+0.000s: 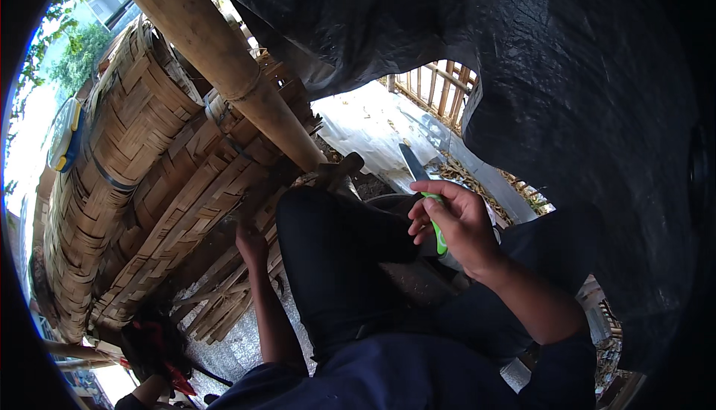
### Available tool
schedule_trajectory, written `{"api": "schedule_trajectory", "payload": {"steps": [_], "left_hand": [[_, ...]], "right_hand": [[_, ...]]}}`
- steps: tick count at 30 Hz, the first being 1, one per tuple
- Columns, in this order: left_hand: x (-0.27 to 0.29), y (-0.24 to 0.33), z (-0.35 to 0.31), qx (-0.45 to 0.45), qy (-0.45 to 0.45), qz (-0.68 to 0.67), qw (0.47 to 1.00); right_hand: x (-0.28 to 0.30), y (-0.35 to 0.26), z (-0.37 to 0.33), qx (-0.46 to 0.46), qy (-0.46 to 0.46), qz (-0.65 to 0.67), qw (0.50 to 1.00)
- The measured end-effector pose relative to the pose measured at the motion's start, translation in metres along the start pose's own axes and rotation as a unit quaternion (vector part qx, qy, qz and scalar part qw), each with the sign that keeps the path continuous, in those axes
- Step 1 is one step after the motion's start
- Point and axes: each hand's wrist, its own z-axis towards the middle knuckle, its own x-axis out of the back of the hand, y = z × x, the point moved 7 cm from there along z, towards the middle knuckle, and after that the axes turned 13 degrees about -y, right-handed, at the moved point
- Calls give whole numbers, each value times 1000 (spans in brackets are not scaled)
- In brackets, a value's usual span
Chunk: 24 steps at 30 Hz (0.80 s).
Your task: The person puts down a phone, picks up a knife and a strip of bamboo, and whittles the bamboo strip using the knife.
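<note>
A knife with a green handle (441,243) and a grey blade (412,162) is in my right hand (462,227). My thumb and index finger pinch it near the top of the handle, and the blade points up and away from me. On the other side of my raised knee, my left hand (251,244) reaches in by the split bamboo strips (227,309). Shadow covers its fingers, so whether it grips a strip is unclear.
Rolled woven bamboo matting (123,156) lies along the left, under a thick bamboo pole (216,48). A yellow and blue object (67,135) rests on it. Black plastic sheeting (567,89) hangs at right. Another person's arm (151,390) shows at lower left.
</note>
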Motion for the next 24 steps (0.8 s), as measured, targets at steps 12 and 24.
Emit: {"api": "schedule_trajectory", "payload": {"steps": [12, 24], "left_hand": [[-24, -47, -14, 65, -109, 299, 946], [91, 210, -26, -245, 187, 60, 949]], "right_hand": [[17, -57, -9, 64, 35, -11, 997], [30, -86, -34, 123, 19, -16, 992]]}}
